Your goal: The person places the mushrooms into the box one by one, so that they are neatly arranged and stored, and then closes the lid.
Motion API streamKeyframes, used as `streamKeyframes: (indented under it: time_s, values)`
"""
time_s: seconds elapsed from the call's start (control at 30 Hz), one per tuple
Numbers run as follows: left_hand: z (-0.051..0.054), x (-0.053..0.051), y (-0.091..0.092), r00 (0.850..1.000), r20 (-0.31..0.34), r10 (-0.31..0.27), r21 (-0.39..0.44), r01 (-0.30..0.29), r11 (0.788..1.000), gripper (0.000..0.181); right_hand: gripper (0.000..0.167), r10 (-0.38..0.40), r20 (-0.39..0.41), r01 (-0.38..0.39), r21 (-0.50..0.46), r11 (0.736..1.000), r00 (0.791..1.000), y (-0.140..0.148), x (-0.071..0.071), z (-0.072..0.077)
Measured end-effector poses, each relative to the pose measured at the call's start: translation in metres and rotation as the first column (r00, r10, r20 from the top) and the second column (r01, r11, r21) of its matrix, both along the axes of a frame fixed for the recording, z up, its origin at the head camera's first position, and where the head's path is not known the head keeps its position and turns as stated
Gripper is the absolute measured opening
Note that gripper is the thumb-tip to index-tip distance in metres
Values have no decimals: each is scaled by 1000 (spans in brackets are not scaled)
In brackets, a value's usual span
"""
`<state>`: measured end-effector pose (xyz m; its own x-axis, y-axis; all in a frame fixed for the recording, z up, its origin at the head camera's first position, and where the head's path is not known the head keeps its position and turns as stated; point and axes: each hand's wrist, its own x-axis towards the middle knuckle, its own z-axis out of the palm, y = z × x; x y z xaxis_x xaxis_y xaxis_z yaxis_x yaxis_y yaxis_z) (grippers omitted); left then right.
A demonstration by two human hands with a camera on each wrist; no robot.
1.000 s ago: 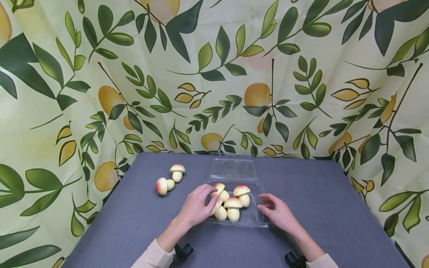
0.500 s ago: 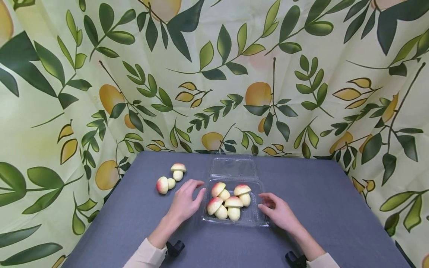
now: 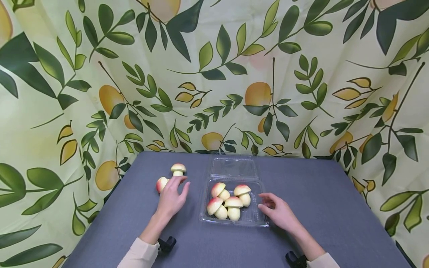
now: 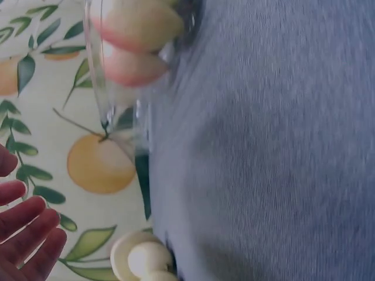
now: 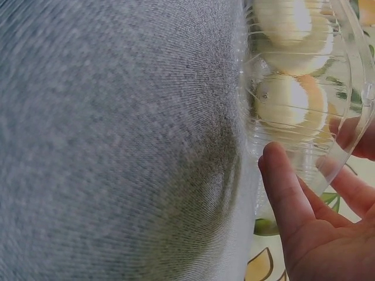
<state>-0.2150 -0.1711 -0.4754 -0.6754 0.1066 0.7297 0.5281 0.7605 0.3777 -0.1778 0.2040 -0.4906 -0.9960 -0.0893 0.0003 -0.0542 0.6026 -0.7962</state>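
Note:
Low over the table, my left hand (image 3: 172, 199) has its fingertips by two loose toy mushrooms, hiding part of each. One mushroom (image 3: 178, 168) stands behind the hand; the red-tinged cap of the other (image 3: 161, 184) shows left of it. Nothing is held in the left fingers, which the left wrist view shows spread. A clear plastic clamshell container (image 3: 256, 219) lies with its lid (image 3: 233, 167) folded back, and several mushrooms (image 3: 233, 208) fill its left and middle. My right hand (image 3: 279, 212) rests against the container's right edge, thumb and fingers apart.
A dark grey table (image 3: 318, 193) carries everything. Behind and beside it hangs a leaf-and-fruit patterned cloth (image 3: 207, 93). The container's right part shows bare plastic beside the mushrooms.
My left hand has left the mushroom at the container's front left and moved left to the loose mushrooms. The right hand has stayed at the container's edge.

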Motion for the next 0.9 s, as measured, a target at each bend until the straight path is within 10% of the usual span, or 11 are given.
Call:
streamKeyframes:
  time_s: [0.53,0.9]
  values:
    - [-6,-6,-32,986,80,147,-16,-146,989,25,38,2,-12,-2,-6,1000,1000,0,-2,-2]
    - [1,-14,-53,929,293,225,-2,-234,972,34,39,5,-2,-5,-10,1000,1000,0,0,0]
